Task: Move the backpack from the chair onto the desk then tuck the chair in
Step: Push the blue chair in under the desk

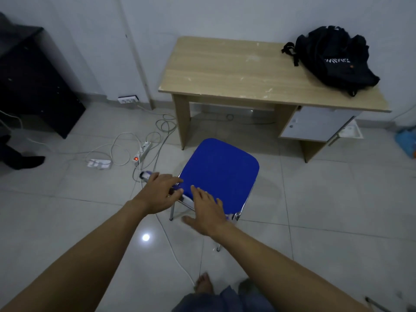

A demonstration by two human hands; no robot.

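The black backpack (333, 61) lies on the right end of the light wooden desk (225, 70), against the wall. The chair (220, 170), with a blue seat and metal legs, stands on the tiled floor in front of the desk's leg space, apart from it and turned slightly. My left hand (157, 192) is curled over the left end of the chair's backrest. My right hand (207, 215) lies flat over the right part of the backrest with fingers spread toward the seat and thumb out.
A power strip (143, 152) and loose white cables sprawl on the floor left of the chair. A black cabinet (33, 86) stands at the far left beside someone's dark foot (24, 161). The desk's white door (315, 124) hangs ajar. My bare foot (203, 284) is below.
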